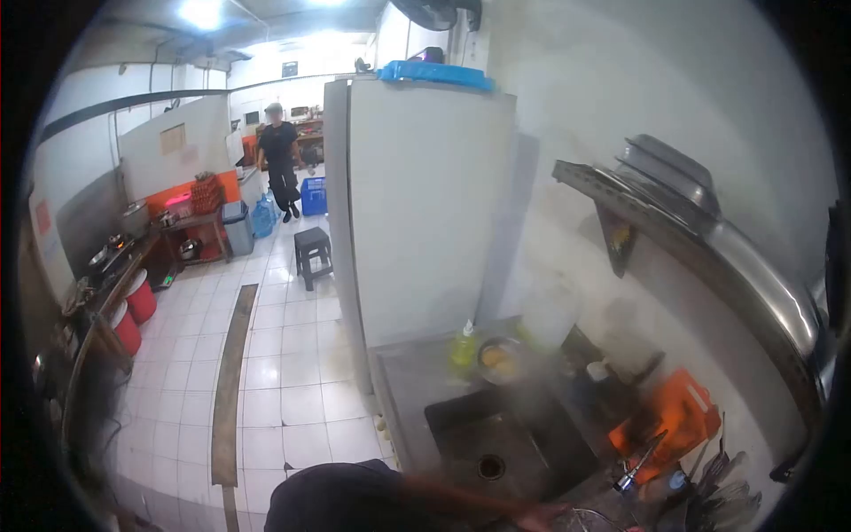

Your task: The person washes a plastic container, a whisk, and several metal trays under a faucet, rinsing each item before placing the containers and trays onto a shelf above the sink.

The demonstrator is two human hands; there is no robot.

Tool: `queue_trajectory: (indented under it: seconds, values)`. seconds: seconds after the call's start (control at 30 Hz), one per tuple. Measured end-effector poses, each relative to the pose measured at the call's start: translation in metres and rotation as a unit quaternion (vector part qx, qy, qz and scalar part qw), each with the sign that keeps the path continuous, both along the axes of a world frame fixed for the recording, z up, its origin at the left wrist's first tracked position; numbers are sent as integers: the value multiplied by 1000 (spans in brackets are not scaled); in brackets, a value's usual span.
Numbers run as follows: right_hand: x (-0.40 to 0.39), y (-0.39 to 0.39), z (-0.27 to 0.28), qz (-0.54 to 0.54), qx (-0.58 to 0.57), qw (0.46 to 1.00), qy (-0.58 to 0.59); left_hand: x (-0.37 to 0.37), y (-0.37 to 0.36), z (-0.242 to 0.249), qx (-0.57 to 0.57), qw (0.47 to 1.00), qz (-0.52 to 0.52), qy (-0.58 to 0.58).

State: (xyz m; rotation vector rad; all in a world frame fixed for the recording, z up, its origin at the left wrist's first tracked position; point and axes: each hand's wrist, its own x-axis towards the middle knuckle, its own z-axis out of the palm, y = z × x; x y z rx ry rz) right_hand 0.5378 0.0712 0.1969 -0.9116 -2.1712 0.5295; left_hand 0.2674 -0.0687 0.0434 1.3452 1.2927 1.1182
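Along the left wall a long counter (pixel 111 275) is running back into the kitchen, with pots sitting on it and two red buckets (pixel 133 310) standing on the white tiled floor (pixel 284 355) just beside it. Farther back, another person (pixel 280 160) in dark clothes is standing near a blue crate (pixel 313 195), and a small dark stool (pixel 312 253) is standing on the tiles in front of them. A tall white refrigerator (pixel 425 204) is rising in the middle, with a blue tray (pixel 436 74) lying on its top.

Right of it, steam is drifting over a steel sink (pixel 496 443) set in a grey counter; its drain is showing near the bottom. A yellow-green bottle (pixel 462 348) is standing upright at the back of the sink, just beside a metal bowl (pixel 499 357). An orange basket (pixel 675 417) is sitting right of the basin, and a metal shelf (pixel 691 230) is running along the wall above.

At the bottom edge the person's arm is stretching rightward, and the right hand (pixel 542 516) is reaching toward the tap (pixel 636 465) — near it, not touching. The hand is blurred and half cut off, so I cannot tell how far it is open or whether it is holding anything. The left hand is lying outside the picture.
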Motion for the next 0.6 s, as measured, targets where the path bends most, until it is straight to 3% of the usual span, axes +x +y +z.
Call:
queue_trajectory:
  seconds: [0.13,0.23,0.27,0.33,0.4,0.47,0.53,0.57,0.6]
  values:
    - [-71,-1,-17,60,38,992,100,-33,0,3,60,977,100,177]
    - [-105,13,-32,38,-13,992,121,-100,-48,-10,75,917,195,340]
    - [-116,19,-37,24,-39,991,127,-127,-69,-11,58,909,222,346]
    - [-139,28,-45,1,-86,986,139,-176,-117,23,-42,931,273,240]
    - [-164,37,-54,-19,-135,978,156,-193,-148,49,2,920,376,108]
    - [-192,44,-60,-32,-179,967,177,-201,-149,40,22,881,455,127]
    - [-224,39,-51,-38,-233,951,198,-199,-143,22,24,809,495,318]
    - [-239,36,-43,-33,-263,942,208,-203,-131,24,-34,827,462,320]
    - [-261,14,0,-54,-400,900,164,-206,-122,46,-92,841,423,324]
